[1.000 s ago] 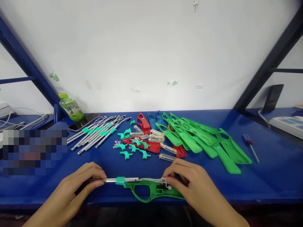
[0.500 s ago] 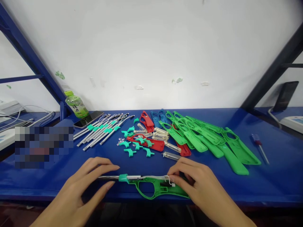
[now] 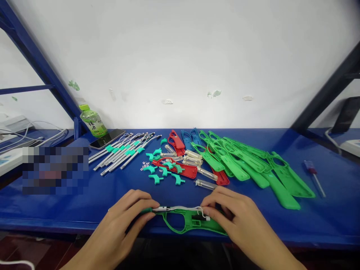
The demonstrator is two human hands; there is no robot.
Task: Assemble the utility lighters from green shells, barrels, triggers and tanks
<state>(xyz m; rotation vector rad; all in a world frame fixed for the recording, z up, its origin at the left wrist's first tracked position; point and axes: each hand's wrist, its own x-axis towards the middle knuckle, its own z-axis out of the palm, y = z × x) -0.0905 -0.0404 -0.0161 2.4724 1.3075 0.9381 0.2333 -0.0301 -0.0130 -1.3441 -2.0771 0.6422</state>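
Observation:
A green plastic shell half with an oval loop lies at the table's front edge. Along its upper edge runs a metal rod with white wires and a small white connector. My left hand pinches the rod at the teal collar, which its fingers mostly cover. The right end of the shell is gripped by my right hand, its fingertips by the wires and a black part inside. Whether those fingers also pinch the wires is hidden.
Behind the hands lie teal pieces, clear tubes, red shells and a pile of green shells. Metal rods, a phone and a bottle are at left. A screwdriver lies at right.
My left hand has moved right along the rod and closed on it at the teal collar. The right hand keeps its grip, and the view has shifted slightly.

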